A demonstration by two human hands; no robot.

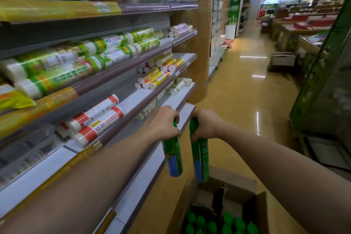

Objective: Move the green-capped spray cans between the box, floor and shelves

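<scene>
Got a green spray can in each fist, my left hand (164, 122) gripping the left can (173, 156), my right hand (204, 125) the right can (199, 159), both hanging over the box (260, 213). Probably slick, rigid metal, so gripping up by the caps seems safest.

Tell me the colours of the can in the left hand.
Green with a blue lower band, on the can in the left hand; head view.

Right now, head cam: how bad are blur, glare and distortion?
Head view: motion blur smears the shelf rolls; both hands, left hand and right hand, and the green cans stay fairly sharp; ceiling-light glare streaks the floor; wide-angle distortion bends the shelf edges.
</scene>
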